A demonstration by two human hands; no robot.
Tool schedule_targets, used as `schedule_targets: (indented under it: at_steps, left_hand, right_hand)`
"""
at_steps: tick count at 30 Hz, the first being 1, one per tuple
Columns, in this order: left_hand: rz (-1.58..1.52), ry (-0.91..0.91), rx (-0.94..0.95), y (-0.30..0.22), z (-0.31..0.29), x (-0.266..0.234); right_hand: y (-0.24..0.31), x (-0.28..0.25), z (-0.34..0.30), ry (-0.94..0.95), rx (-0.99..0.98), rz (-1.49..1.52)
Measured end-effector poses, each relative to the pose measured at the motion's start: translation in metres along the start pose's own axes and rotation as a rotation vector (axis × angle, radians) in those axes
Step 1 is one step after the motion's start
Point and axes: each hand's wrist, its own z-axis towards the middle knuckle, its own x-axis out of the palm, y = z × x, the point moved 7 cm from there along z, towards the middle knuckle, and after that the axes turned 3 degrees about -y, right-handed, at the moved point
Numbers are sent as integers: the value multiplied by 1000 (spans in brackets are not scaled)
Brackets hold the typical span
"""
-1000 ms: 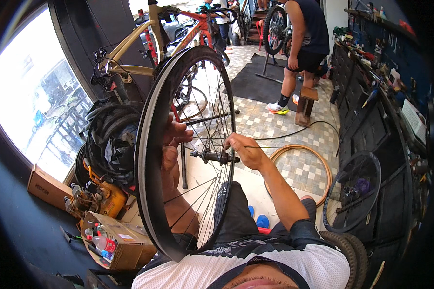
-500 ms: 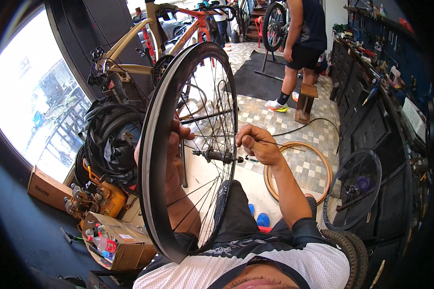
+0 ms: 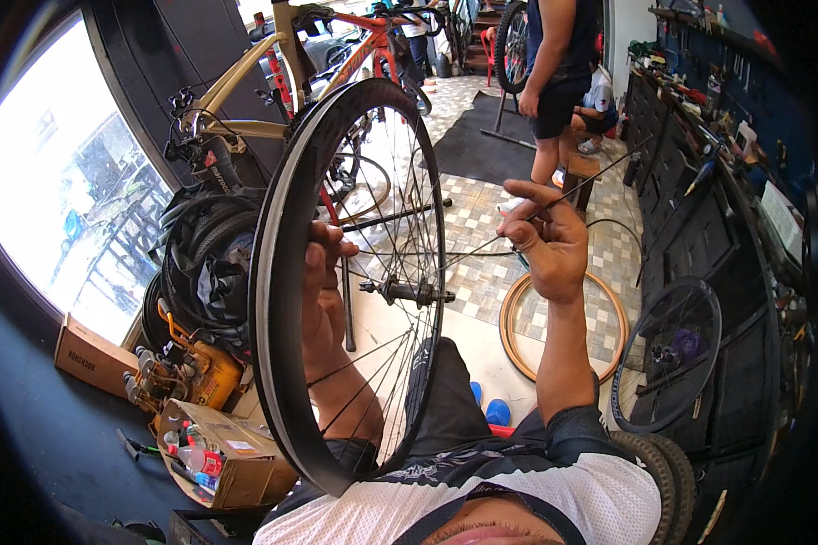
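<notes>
The right hand [image 3: 551,245], right of the frame centre, pinches a thin spoke [image 3: 607,168] between thumb and fingers. The governing relation appears to be spoke to hub [image 3: 409,292]. The hub lies left of and below the right hand, near the frame centre; its long axis runs roughly left to right, dipping slightly rightward. The spoke's long axis is diagonal: one end is free toward the upper right, the other points lower left, toward the hub. Contact at that end cannot be determined.

The left hand [image 3: 324,289] is nearer the hub in the frame, with fingers curled at the left side of the upright bicycle wheel [image 3: 291,227]. Whether it grips the wheel cannot be determined.
</notes>
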Motion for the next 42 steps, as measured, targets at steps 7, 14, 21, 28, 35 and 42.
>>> schedule_targets:
  at_steps: [7,14,21,28,35,42]
  left_hand:
    - [151,-152,-49,9,5,-30]
    - [280,-129,88,-9,10,-21]
    - [241,-64,158,-19,10,-10]
    - [150,-31,165,-15,9,-9]
    - [110,-21,91,-8,11,-11]
    - [135,11,118,-13,11,-9]
  right_hand:
    - [20,39,-18,115,129,-347]
    - [23,97,-33,368,-119,-490]
    - [5,109,-50,281,-108,-368]
    - [-6,114,-58,340,-46,-472]
    - [-6,106,-60,292,-29,-490]
    - [-8,105,-59,309,-44,-544]
